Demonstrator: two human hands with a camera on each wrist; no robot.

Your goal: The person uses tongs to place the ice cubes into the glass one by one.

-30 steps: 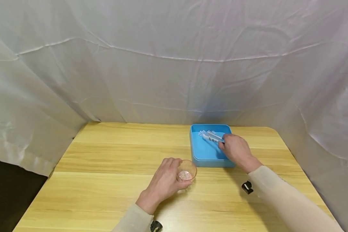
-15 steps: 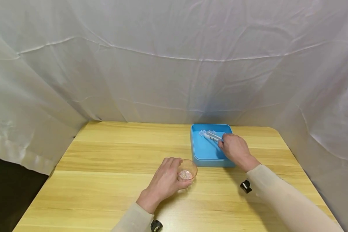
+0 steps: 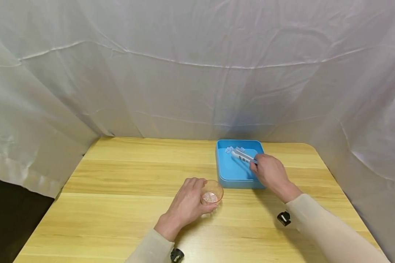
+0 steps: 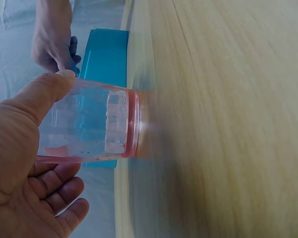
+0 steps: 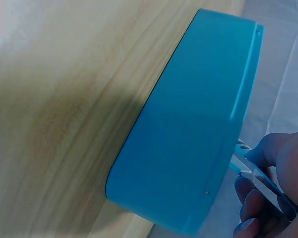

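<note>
A see-through cup (image 3: 219,191) with a pinkish tint stands on the table, and my left hand (image 3: 187,201) grips it around the side. Small clear cubes (image 4: 115,121) lie at its bottom in the left wrist view. To the right, my right hand (image 3: 270,173) holds light-coloured tongs (image 3: 244,156) that slant down into a blue square box (image 3: 241,184). The tips of the tongs are beside a few clear cubes (image 3: 229,149) near the box's back wall. In the right wrist view the box's side wall (image 5: 179,114) hides those tips.
Both hands are over a wooden table (image 3: 125,212). Pale cloth (image 3: 171,91) hangs behind it and along the sides, close to the box's back. A black wrist mount (image 3: 284,218) sits by the right sleeve, another mount (image 3: 177,255) by the left.
My right hand has shifted slightly right and toward me with the tongs, whose arms look closer together. The left hand and cup stay in place.
</note>
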